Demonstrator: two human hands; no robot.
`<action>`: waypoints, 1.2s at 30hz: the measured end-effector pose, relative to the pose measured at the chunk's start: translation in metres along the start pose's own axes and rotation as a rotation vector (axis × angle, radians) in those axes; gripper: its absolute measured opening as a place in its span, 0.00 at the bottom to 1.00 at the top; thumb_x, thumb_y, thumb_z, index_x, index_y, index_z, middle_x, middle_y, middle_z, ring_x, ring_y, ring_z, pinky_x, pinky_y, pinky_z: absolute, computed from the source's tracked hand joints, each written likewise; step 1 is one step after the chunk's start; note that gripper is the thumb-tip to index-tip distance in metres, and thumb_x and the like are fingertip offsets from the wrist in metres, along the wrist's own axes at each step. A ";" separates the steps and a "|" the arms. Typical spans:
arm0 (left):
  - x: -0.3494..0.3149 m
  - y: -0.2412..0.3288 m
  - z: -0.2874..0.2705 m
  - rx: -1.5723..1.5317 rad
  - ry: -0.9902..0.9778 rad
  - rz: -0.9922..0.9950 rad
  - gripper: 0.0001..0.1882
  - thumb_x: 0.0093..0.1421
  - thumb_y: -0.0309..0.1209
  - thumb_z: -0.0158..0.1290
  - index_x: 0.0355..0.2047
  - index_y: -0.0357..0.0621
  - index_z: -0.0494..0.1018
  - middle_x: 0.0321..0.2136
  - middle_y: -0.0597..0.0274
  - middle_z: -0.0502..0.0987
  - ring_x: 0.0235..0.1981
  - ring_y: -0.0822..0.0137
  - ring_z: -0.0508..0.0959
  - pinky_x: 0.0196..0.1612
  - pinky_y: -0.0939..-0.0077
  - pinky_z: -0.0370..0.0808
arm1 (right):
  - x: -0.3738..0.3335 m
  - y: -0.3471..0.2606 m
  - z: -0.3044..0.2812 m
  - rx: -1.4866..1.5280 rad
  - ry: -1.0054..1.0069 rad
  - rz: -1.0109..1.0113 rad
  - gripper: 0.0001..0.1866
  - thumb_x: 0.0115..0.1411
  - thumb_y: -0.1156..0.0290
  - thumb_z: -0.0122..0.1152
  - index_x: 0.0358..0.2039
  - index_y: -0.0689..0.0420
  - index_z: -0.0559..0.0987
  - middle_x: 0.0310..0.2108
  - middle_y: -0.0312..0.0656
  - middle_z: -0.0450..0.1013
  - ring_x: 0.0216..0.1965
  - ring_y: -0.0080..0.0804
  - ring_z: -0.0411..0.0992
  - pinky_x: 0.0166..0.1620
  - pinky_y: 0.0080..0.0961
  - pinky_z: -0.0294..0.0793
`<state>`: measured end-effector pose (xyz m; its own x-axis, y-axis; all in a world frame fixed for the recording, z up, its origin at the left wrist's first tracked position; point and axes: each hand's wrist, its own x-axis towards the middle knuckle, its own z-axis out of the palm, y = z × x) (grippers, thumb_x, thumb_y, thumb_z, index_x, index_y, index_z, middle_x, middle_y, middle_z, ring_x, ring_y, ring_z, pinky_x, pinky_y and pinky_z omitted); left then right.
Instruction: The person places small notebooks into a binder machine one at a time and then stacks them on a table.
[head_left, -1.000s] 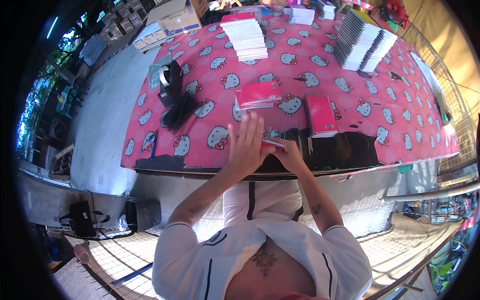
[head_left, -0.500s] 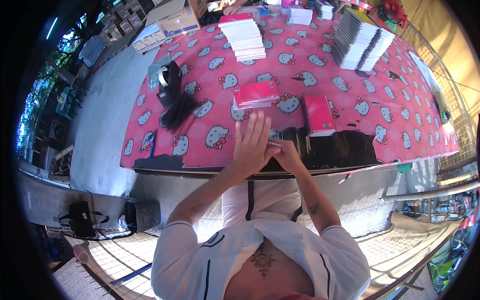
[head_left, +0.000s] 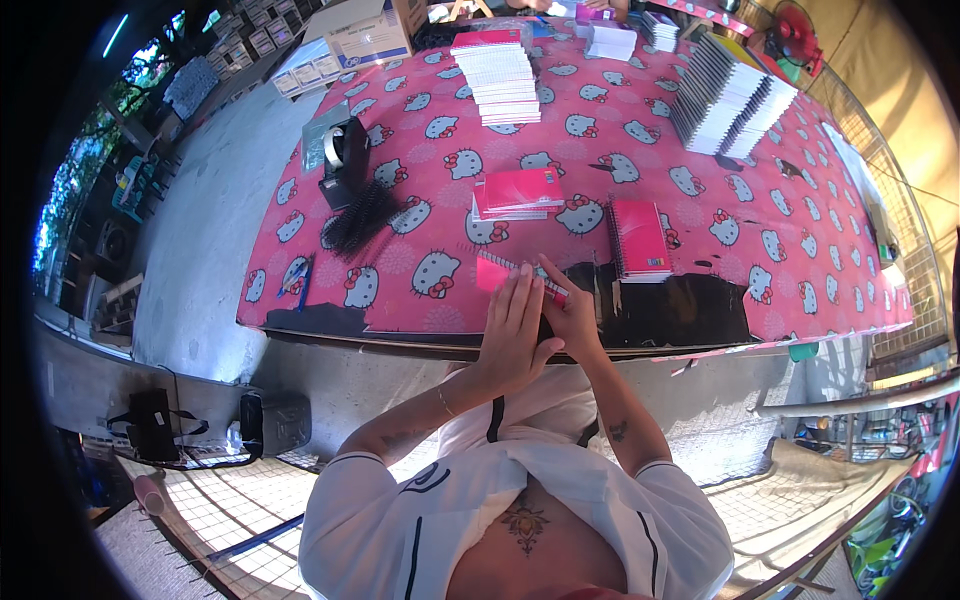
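At the table's near edge, a small pink notebook [head_left: 492, 273] with a coil along its far edge is partly hidden by my hands. My left hand [head_left: 513, 325] lies over it, fingers straight and close together. At its right end, my right hand [head_left: 573, 318] grips the notebook between thumb and fingers. Just beyond lies a short pile of pink notebooks [head_left: 518, 190], their pages showing toward me. To the right, a pink notebook with a black spiral [head_left: 640, 238] lies flat, partly over a black bare patch of the table.
On the pink cat-print tablecloth [head_left: 420, 310] sit a heap of black binding coils [head_left: 362, 222], a black tape dispenser [head_left: 345, 165] and a blue pen [head_left: 305, 283]. Farther back stand a tall notebook stack [head_left: 497, 80], spiral-bound stacks [head_left: 725, 100], a cardboard box [head_left: 365, 35] and a red fan [head_left: 793, 35].
The notebook in my hands has turned so that its pink cover and coil show beyond my fingers. My left hand has come down and nearer to me. The view has shifted slightly.
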<state>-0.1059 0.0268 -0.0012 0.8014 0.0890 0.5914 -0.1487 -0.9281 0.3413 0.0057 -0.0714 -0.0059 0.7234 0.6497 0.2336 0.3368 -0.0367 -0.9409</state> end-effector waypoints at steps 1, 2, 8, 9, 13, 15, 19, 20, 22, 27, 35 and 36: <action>0.007 0.000 -0.005 0.019 0.017 0.013 0.39 0.66 0.51 0.45 0.66 0.33 0.56 0.66 0.41 0.57 0.68 0.43 0.57 0.66 0.37 0.47 | -0.001 0.000 0.002 0.032 0.027 -0.048 0.28 0.60 0.77 0.60 0.63 0.55 0.70 0.31 0.46 0.81 0.33 0.15 0.72 0.38 0.22 0.74; 0.015 -0.001 -0.010 0.040 0.038 0.025 0.36 0.66 0.48 0.47 0.66 0.34 0.58 0.65 0.43 0.60 0.67 0.46 0.59 0.66 0.38 0.48 | 0.000 -0.001 0.004 0.063 0.051 -0.098 0.27 0.60 0.77 0.60 0.61 0.56 0.71 0.30 0.47 0.80 0.32 0.15 0.72 0.37 0.23 0.74; 0.040 -0.038 -0.024 -0.004 -0.051 0.148 0.18 0.59 0.31 0.59 0.50 0.49 0.75 0.42 0.66 0.80 0.48 0.64 0.78 0.63 0.47 0.58 | -0.003 0.006 -0.003 -0.054 -0.079 0.069 0.16 0.59 0.75 0.62 0.48 0.64 0.78 0.28 0.55 0.77 0.27 0.35 0.77 0.35 0.27 0.74; 0.038 -0.039 -0.021 -0.040 -0.033 0.151 0.18 0.57 0.31 0.60 0.49 0.49 0.76 0.41 0.66 0.81 0.46 0.63 0.79 0.63 0.48 0.58 | -0.004 0.010 -0.002 -0.060 -0.085 0.034 0.16 0.59 0.75 0.63 0.47 0.64 0.78 0.28 0.55 0.76 0.26 0.38 0.77 0.34 0.28 0.74; 0.030 -0.043 -0.014 -0.115 -0.027 0.140 0.16 0.55 0.33 0.62 0.45 0.48 0.76 0.40 0.67 0.81 0.45 0.63 0.79 0.63 0.50 0.59 | -0.003 0.013 -0.002 -0.120 -0.126 -0.013 0.15 0.58 0.74 0.63 0.46 0.64 0.79 0.27 0.56 0.76 0.26 0.47 0.75 0.34 0.29 0.74; 0.036 -0.037 -0.020 -0.123 -0.035 0.115 0.15 0.56 0.33 0.62 0.43 0.48 0.76 0.41 0.66 0.80 0.47 0.63 0.79 0.63 0.49 0.59 | -0.004 0.013 -0.003 -0.142 -0.127 -0.002 0.15 0.58 0.74 0.63 0.46 0.64 0.79 0.28 0.57 0.76 0.26 0.50 0.74 0.34 0.29 0.73; 0.035 -0.041 -0.028 -0.058 -0.115 0.102 0.13 0.57 0.35 0.60 0.43 0.49 0.76 0.43 0.66 0.79 0.49 0.64 0.77 0.63 0.47 0.58 | -0.005 0.009 -0.004 -0.146 -0.124 0.036 0.15 0.58 0.73 0.64 0.46 0.63 0.79 0.28 0.58 0.76 0.29 0.55 0.75 0.34 0.31 0.74; 0.035 -0.043 -0.030 -0.023 -0.163 0.119 0.13 0.58 0.36 0.60 0.43 0.49 0.76 0.43 0.65 0.79 0.49 0.64 0.77 0.63 0.46 0.58 | -0.005 0.007 -0.004 -0.152 -0.128 0.056 0.16 0.58 0.73 0.64 0.46 0.63 0.79 0.29 0.58 0.76 0.29 0.56 0.75 0.34 0.31 0.74; 0.034 -0.038 -0.029 -0.048 -0.074 0.147 0.13 0.58 0.35 0.59 0.43 0.49 0.77 0.43 0.66 0.78 0.48 0.63 0.77 0.64 0.46 0.58 | -0.004 0.015 -0.004 -0.149 -0.145 0.014 0.16 0.58 0.72 0.64 0.46 0.63 0.79 0.28 0.58 0.76 0.30 0.57 0.75 0.34 0.32 0.74; 0.036 -0.038 -0.027 -0.010 -0.079 0.136 0.11 0.57 0.33 0.61 0.39 0.48 0.76 0.41 0.65 0.77 0.44 0.62 0.77 0.61 0.48 0.60 | -0.004 0.013 -0.002 -0.144 -0.118 0.014 0.15 0.59 0.71 0.64 0.46 0.63 0.79 0.28 0.58 0.76 0.29 0.57 0.74 0.33 0.32 0.73; 0.032 -0.037 -0.040 -0.726 -0.088 -0.138 0.15 0.57 0.20 0.61 0.42 0.46 0.70 0.39 0.61 0.77 0.43 0.64 0.77 0.50 0.65 0.71 | -0.009 -0.035 -0.038 0.517 -0.300 0.042 0.21 0.62 0.72 0.61 0.56 0.60 0.76 0.53 0.51 0.74 0.55 0.36 0.72 0.58 0.32 0.68; 0.030 -0.038 -0.043 -0.948 -0.076 -0.200 0.17 0.57 0.18 0.60 0.43 0.46 0.69 0.40 0.61 0.77 0.44 0.66 0.77 0.49 0.68 0.73 | -0.005 -0.039 -0.046 0.468 -0.346 -0.031 0.23 0.62 0.72 0.61 0.58 0.59 0.74 0.56 0.50 0.71 0.58 0.37 0.68 0.60 0.33 0.64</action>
<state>-0.1015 0.0804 0.0351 0.8932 0.1590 0.4207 -0.3837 -0.2186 0.8972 0.0170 -0.1079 0.0408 0.4515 0.8585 0.2430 -0.0043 0.2745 -0.9616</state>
